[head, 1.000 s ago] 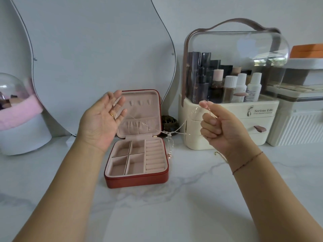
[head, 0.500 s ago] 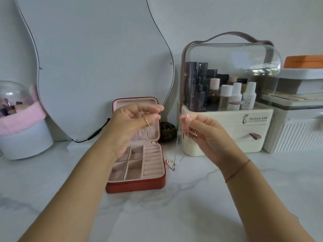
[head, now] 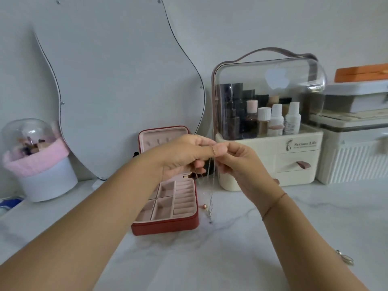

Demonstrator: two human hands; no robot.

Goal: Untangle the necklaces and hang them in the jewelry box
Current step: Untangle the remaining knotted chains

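The necklaces (head: 212,185) are held up in 1 bunch just right of the open jewelry box (head: 165,226). They are pinched near the top by the curled fingers of the left hand (head: 184,156) and by the thumb and forefinger of the right hand (head: 237,162). Both grips are narrow and closed on the chains. The strands hang straight down between the 2 hands. Whether the pendants rest on the counter (head: 231,259) or hang just above it cannot be told.

A knot would probably be tightened if the hands were drawn apart before the crossed strands are loosened. A fine link could be kinked or snapped by a sharp tug. A pendant could be snagged on the box's edge if the bunch were swung left.

At far left, a clear dome container (head: 27,133) with a fluffy pink band is set on a round white base. A wavy-edged mirror (head: 117,91), flat and glossy, is leaned against the wall. The box is a rounded square in red leather-like skin with a pale pink plush lining. It is divided into 4 square cells and a bank of ring rolls, and small hooks are seen in the upright lid (head: 159,139). The chains are thin, metallic and limp, and 1 rose-coloured bead is carried. The counter is polished white stone with grey veins. A cream plastic cosmetic organizer (head: 294,164) is fitted with a clear curved hood and a strap handle. A ribbed cream bin (head: 357,160) is stood beside it, and a small metal piece (head: 345,258) is left at far right.
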